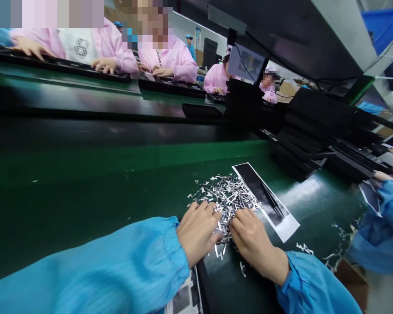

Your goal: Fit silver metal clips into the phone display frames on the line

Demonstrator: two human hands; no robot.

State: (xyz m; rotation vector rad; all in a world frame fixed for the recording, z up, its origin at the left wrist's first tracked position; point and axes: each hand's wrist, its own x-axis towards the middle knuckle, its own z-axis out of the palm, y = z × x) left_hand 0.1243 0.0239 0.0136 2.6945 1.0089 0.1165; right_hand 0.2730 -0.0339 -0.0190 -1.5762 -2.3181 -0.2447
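A heap of small silvery strips with dark parts lies on the green tabletop, and both hands are at its near side. My left hand rests on the heap's left edge, back upward, its fingers bent and a little apart, with the thumb pointing right. On the other side, my right hand has its fingers curled together against the strips. Its fingertips are hidden, so what they hold does not show. Dark tweezers lie on a black sheet with a white border, right of the heap.
Stacked black trays stand at the back right. A conveyor runs across the far side, with people in pink at work behind it. A co-worker's blue sleeve is at right. Loose strips and a tray edge lie nearby.
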